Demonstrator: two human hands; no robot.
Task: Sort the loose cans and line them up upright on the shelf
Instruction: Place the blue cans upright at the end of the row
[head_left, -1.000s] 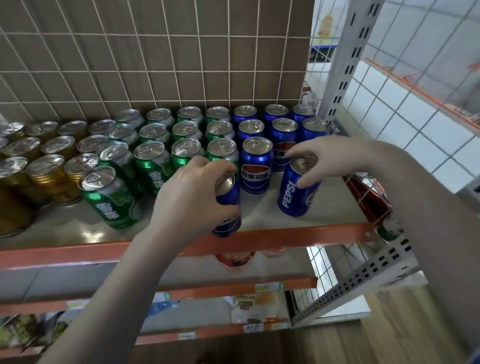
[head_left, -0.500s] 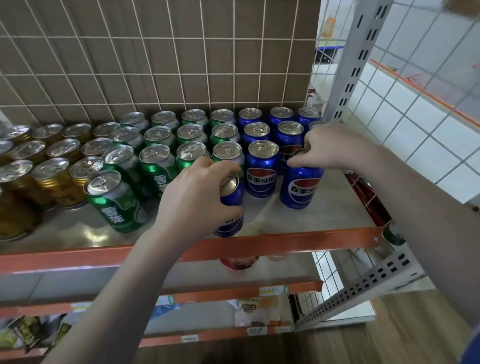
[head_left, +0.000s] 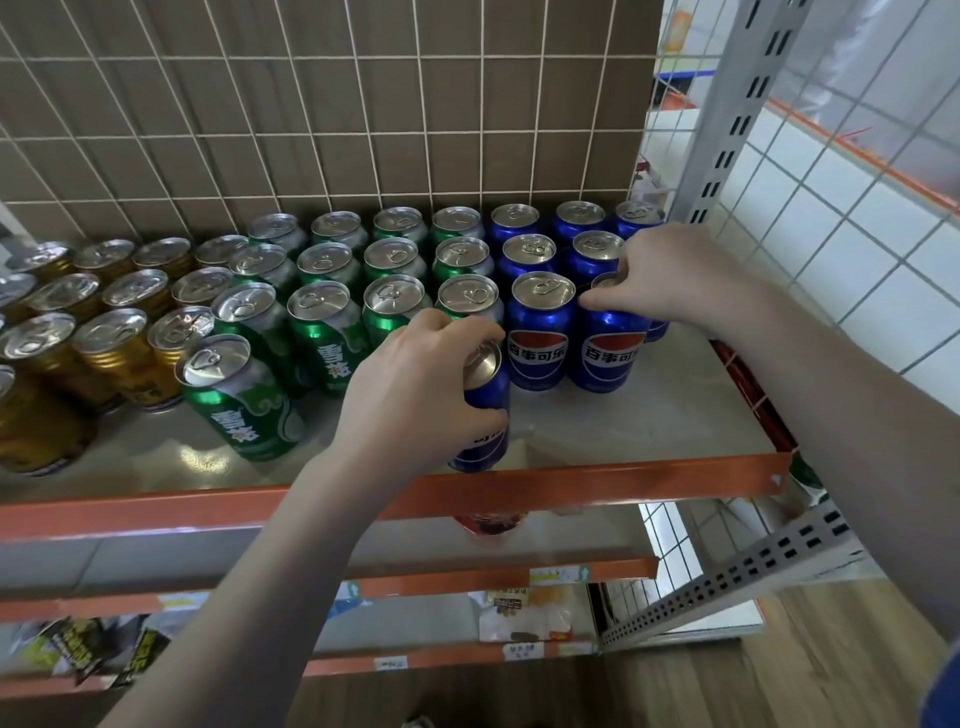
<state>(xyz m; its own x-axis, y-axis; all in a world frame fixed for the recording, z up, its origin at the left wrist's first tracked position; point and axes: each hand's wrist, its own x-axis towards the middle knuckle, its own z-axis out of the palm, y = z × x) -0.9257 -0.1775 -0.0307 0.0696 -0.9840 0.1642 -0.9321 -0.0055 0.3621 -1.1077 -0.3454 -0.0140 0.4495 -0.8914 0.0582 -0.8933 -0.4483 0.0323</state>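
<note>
Brown tiled wall (head_left: 322, 114) behind a white wire grid backs the grey shelf (head_left: 649, 415), which has an orange front lip (head_left: 597, 480); two lower shelves with orange edges show beneath it, and a perforated grey upright (head_left: 727, 104) stands at the right.

Gold cans (head_left: 111, 358) fill the left end of the shelf, running out of view, so their count cannot be told. Green cans (head_left: 322, 338) stand next: three rows of four, plus one more (head_left: 236, 400) out in front near the lip, thirteen visible in all. Every one of them stands upright, long axis vertical, pull-tab lid upward; the lean seen in the front ones looks like lens distortion.

Blue cans (head_left: 540, 332) take the right end. Seven stand free: three at the back, two in the middle row, one in the front row with its logo facing forward, and part of one more just behind the right wrist.

An eighth, the right blue can (head_left: 605, 358), stands upright in the front row, touching its blue neighbour. The right hand (head_left: 670, 280) has its grip closed on that can's top rim, fingers curled over the lid.

A ninth, the left blue can (head_left: 485, 410), is near the front lip, well apart from the rows, upright with its lid tipped slightly back. The left hand (head_left: 415, 395) wraps its body from the left side, grip closed around it; whether its base touches the shelf cannot be told.
</note>
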